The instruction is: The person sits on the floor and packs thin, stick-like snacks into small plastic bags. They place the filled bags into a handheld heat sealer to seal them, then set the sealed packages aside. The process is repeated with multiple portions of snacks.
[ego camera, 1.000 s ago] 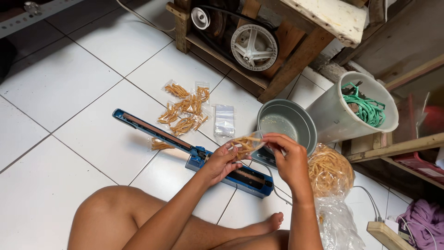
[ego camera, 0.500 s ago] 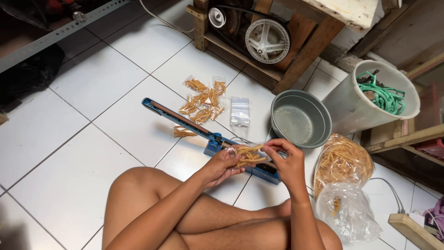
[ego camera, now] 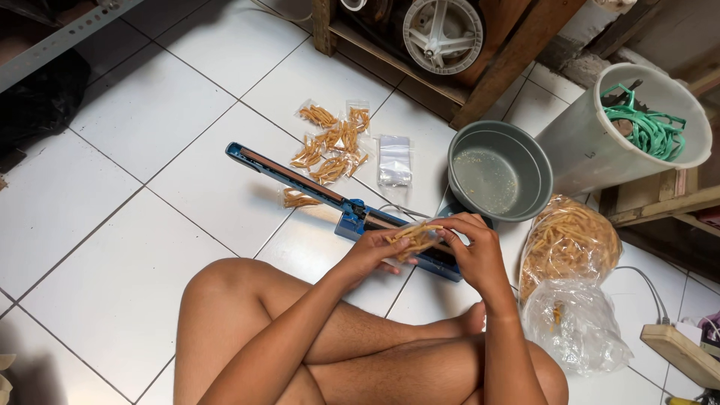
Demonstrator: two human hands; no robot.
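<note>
I sit cross-legged on a white tiled floor. Both hands hold one small clear packet of orange snack sticks [ego camera: 415,238] above my legs. My left hand [ego camera: 373,253] grips its left end and my right hand [ego camera: 474,251] pinches its right end. Just beyond my hands lies a blue heat sealer [ego camera: 311,188], its long arm raised and pointing up-left. Several filled small packets [ego camera: 331,142] lie on the floor behind the sealer, with one more [ego camera: 298,199] beside its bar. A stack of empty clear bags [ego camera: 394,160] lies next to them.
A grey bowl [ego camera: 522,151] stands right of the sealer. A large clear bag of snack sticks [ego camera: 570,244] rests by my right knee. A white bucket [ego camera: 592,127] holds green straps. A wooden frame with a white wheel [ego camera: 439,34] is behind. A power strip [ego camera: 686,352] lies at right.
The view has shifted and my hands have come slightly nearer my legs. They still hold the same small packet between them.
</note>
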